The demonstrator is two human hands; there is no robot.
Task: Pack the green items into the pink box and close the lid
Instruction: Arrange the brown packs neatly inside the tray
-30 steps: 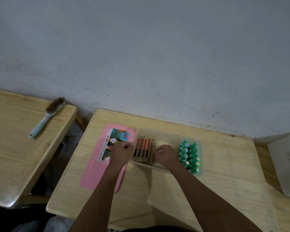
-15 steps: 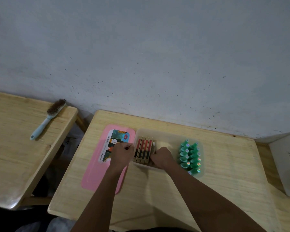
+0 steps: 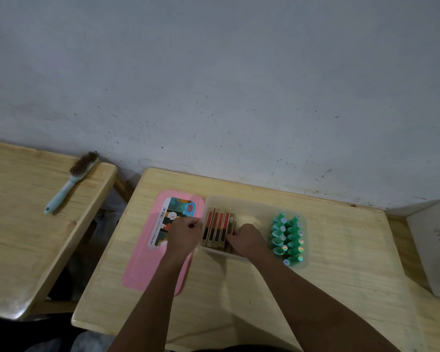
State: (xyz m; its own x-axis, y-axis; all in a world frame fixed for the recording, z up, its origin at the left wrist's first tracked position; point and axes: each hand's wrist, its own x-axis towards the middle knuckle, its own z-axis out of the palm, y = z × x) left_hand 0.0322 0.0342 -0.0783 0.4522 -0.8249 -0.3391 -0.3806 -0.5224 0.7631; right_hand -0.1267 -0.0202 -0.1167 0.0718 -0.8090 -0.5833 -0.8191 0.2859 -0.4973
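I find the translucent box (image 3: 254, 207) standing on the counter (image 3: 341, 250), its pink lid (image 3: 142, 262) lying flat just beside it on the left, label side up. The green items (image 3: 287, 237) stand packed in two rows at the right end of the box, caps up, touching one another. At the left end stands a row of brown-and-red cartons (image 3: 217, 228), upright and side by side. My left hand (image 3: 184, 235) rests over the near edge of the lid at the box's left wall, fingers curled; something small and pale appears pinched at the fingertips, but I cannot tell what. My right hand (image 3: 244, 241) is curled against the right side of the carton row, pressing or gripping the end carton; whether it has closed fully on it I cannot tell. In my judgement the packing step is at its tidying stage: the green items look already in, and the cartons are being squared up. The next move calls for freeing both hands, taking up the lid, aligning it over the rim and pressing it down evenly. A brush (image 3: 71, 181) lies on the neighbouring counter, well apart.
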